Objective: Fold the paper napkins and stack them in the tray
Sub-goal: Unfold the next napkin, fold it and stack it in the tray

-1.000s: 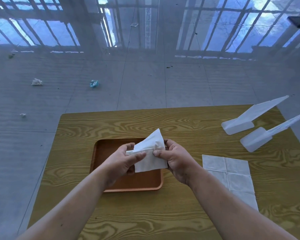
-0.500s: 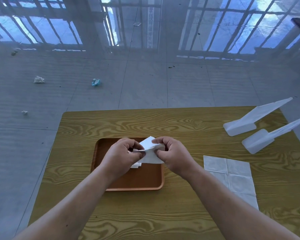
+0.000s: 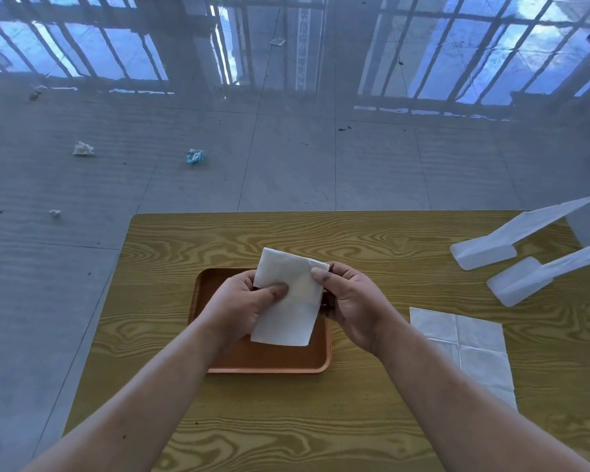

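Observation:
A white folded paper napkin [image 3: 288, 301] is held upright above the brown tray [image 3: 269, 364]. My left hand [image 3: 242, 303] pinches its left edge with the thumb on the front. My right hand [image 3: 351, 304] grips its upper right corner. The tray lies on the wooden table [image 3: 218, 240], mostly hidden behind the napkin and both hands; I cannot tell what lies inside it. An unfolded white napkin [image 3: 464, 349] lies flat on the table to the right of my right forearm.
Two white plastic holders [image 3: 487, 248] [image 3: 521, 282] lie at the table's far right. Scraps of crumpled paper [image 3: 82, 148] [image 3: 194, 155] lie on the grey tiled floor beyond the table's far edge.
The napkin was pressed small between both hands low over the tray; now it is raised and held out as a larger flat rectangle facing me.

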Motion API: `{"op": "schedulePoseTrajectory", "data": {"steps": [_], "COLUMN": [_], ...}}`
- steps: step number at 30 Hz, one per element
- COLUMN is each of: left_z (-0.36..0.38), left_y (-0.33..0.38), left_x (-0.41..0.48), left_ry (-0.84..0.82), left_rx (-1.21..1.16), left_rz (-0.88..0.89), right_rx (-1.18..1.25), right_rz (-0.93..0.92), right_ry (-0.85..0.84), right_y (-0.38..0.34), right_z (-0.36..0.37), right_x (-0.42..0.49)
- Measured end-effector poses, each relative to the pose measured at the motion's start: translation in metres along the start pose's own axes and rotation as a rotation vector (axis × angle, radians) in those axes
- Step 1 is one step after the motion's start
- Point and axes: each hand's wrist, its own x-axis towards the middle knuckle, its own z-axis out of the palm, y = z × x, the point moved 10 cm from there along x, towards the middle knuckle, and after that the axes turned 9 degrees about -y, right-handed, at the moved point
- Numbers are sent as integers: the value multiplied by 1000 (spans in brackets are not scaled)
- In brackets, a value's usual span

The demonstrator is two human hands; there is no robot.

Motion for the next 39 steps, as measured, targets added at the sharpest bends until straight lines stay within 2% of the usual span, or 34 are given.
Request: {"op": "schedulePoseTrajectory", "data": {"steps": [6,12,16,18,22,25,28,31,33,34,37,39], "left_z": [-16,-34,-39,-39,-64,-88,-100,-96,-79,-71,-62,-65], "left_y": [-18,-33,-47,-51,-63,-66,-70,-62,-57,-61,-98,-114], "left_x": [3,-4,-2,0,8,13,20,18,17,18,25,25], "left_ry": [71,36,-30,-25,118,259,306,338,277,207,-38,-102], "left_rx": [-108,-79,-225,-180,170,389,533,922,1200,1304,1479,1524], "left_rz": [-8,-103,-165,-179,-123,-87,-58,33,143,154,-36,-122], "right_rx": [-80,-15,68,-6,-387,-604,-817,-1285,-1500,-1557,-1675,-1730], "right_rz": [185,192,210,240,251,194,103,-120,-282,-280,-58,23], "right_ry": [-66,-49,-97,-76,-14,89,143,215,160,90,-149,-213], "right_y": [35,40,53,63,82,86,88,75,76,85,129,148], "right_z": [15,15,16,12,4,-1,1,15,33,39,37,31], "right_x": [5,14,23,27,43,61,73,67,61,61,65,65]}}
